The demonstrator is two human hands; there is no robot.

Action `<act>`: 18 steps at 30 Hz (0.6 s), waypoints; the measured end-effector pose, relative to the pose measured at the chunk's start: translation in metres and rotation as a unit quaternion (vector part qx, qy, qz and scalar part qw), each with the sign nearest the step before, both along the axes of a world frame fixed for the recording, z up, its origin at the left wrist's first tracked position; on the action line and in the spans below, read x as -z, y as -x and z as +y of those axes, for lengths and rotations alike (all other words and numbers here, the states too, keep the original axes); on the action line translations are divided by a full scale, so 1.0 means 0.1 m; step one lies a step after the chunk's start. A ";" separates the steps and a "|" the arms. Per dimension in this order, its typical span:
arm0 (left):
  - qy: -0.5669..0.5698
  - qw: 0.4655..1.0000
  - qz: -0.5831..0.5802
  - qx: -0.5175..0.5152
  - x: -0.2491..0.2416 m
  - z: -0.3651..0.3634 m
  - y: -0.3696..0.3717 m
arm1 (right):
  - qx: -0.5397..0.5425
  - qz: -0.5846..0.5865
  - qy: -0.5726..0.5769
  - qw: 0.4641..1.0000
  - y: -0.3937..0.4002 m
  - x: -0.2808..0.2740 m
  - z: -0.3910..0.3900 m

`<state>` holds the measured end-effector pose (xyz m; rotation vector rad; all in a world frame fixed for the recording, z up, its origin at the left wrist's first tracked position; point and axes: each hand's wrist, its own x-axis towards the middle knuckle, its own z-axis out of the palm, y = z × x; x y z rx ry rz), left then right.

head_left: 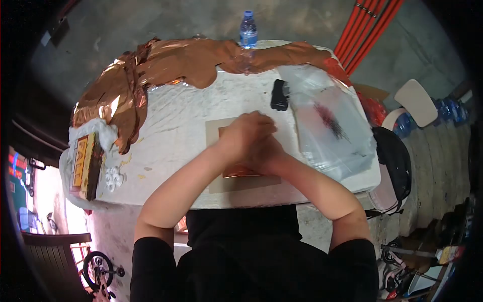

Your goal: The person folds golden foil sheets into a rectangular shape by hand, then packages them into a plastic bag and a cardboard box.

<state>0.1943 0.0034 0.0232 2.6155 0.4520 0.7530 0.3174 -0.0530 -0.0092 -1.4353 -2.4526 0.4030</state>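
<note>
Head view: shiny copper-coloured foil sheet (pixel 240 172) on flat grey-beige board (pixel 216 186), white worktop (pixel 176 108); directly beneath overlapped left hand (pixel 245 133) and right hand (pixel 269 152), near edge exposed bodyward; pinch, long axis: I cannot tell.

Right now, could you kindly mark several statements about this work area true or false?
1. The bottle stands upright. True.
2. The hands are wide apart. False: the left hand and right hand are together over a copper-coloured piece.
3. Crumpled copper-coloured foil lies along the far side of the table. True.
4. The black item lies at the table's left end. False: the black item lies right of centre.
</note>
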 end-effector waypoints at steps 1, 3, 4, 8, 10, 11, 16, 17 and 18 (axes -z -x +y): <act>-0.077 0.997 0.004 0.011 0.03 0.00 -0.22 | 0.011 0.038 0.033 0.999 0.02 -0.04 -0.02; -0.156 0.987 0.003 0.027 0.09 0.04 -0.58 | 0.012 0.064 -0.012 0.998 0.00 0.15 0.01; -0.195 0.980 -0.009 0.033 0.09 0.07 -0.74 | 0.005 0.092 -0.052 0.994 -0.01 0.17 0.01; -0.252 0.966 0.006 0.061 0.06 0.19 -0.99 | 0.018 0.020 -0.052 0.998 -0.02 0.04 -0.02; -0.258 0.962 0.047 0.080 0.04 0.23 -1.02 | -0.013 0.092 0.033 0.995 -0.04 -0.09 -0.05; -0.243 0.967 0.028 0.078 0.03 0.24 -1.02 | -0.013 0.092 0.033 0.995 -0.04 -0.06 -0.04; -0.148 0.987 0.001 0.063 -0.07 0.19 -0.94 | -0.024 0.135 0.039 0.990 -0.04 0.00 -0.03; -0.127 0.989 0.029 0.072 -0.09 0.19 -0.89 | -0.023 0.136 0.039 0.990 -0.05 -0.02 -0.05; -0.105 0.990 0.058 0.080 -0.10 0.18 -0.86 | -0.020 0.125 0.044 0.991 -0.06 -0.09 -0.08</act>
